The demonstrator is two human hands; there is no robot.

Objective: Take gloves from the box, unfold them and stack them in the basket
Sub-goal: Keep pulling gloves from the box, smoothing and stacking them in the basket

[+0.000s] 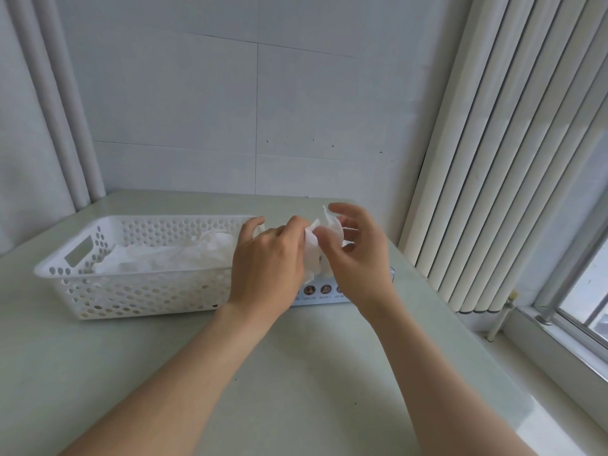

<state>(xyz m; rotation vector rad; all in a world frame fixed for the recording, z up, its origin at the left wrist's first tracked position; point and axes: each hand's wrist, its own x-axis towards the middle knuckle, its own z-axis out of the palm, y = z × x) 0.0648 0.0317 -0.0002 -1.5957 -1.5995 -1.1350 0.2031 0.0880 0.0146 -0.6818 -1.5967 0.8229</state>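
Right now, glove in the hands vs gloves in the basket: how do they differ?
1. The held glove is a crumpled, folded wad; the gloves in the basket lie spread out.
2. The held glove is up over the box, pinched by the left hand and right hand; the gloves in the basket rest inside the basket, untouched.

Shared: both are thin, white and translucent.
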